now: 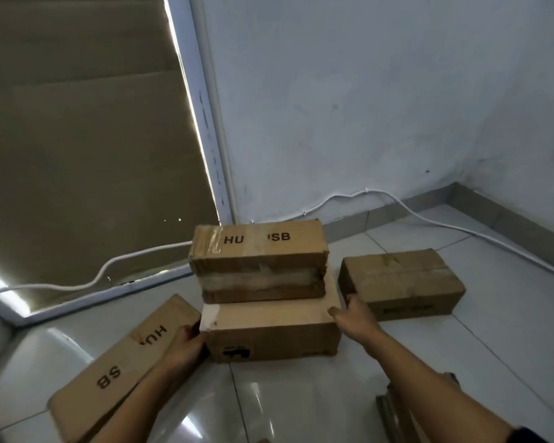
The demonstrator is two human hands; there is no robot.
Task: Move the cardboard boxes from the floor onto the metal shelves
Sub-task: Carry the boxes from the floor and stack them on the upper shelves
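Both hands — left hand, right hand — gripping lower box ends.

Both arms reach forward, left hand and right hand apart, fingers curled.
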